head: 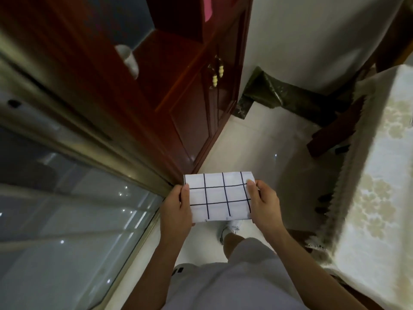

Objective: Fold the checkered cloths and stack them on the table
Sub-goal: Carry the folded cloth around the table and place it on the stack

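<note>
the folded white cloth with thin black grid lines [220,196] hangs in the air between both hands, well off the cream floral-covered table [380,198] to the right hand's side; loosen either pinch and the layers could slip open. the left hand [177,211] and right hand [262,203] each clamp a short edge, thumbs on top, forearms reaching forward.

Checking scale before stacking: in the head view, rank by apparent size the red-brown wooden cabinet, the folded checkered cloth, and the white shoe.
1. Red-brown wooden cabinet
2. Folded white checkered cloth
3. White shoe, partly hidden behind the cloth and leg, so its full size is unsure.
</note>
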A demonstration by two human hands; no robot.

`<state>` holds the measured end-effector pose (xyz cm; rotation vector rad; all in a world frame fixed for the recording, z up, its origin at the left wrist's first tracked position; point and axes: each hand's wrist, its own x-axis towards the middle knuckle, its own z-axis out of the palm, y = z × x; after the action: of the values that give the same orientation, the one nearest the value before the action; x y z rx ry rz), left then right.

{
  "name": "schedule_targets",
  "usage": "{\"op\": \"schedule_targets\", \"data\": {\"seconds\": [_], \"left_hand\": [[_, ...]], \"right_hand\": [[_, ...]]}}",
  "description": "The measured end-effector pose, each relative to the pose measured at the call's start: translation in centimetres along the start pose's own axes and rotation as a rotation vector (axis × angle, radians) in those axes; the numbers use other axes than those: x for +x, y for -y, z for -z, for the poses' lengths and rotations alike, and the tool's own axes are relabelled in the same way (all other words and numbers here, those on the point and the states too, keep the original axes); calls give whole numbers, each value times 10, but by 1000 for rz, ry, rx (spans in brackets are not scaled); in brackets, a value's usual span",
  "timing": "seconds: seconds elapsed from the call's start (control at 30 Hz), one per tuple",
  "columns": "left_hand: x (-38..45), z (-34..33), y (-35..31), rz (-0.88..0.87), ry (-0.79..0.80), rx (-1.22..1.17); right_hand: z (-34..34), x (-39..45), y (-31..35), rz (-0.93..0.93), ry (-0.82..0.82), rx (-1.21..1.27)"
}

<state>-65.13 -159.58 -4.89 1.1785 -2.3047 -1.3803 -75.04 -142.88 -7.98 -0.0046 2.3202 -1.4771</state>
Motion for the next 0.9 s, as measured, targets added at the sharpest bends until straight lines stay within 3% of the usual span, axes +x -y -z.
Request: {"op": "schedule_targets", "data": {"seconds": [0.67,0.9], "left_hand": [[221,-194,-159,-240,319,85],[316,-276,-232,-321,503,100]], "right_hand": [[116,236,31,-119,-355,70],[152,342,45,-162,-518,81]]}}
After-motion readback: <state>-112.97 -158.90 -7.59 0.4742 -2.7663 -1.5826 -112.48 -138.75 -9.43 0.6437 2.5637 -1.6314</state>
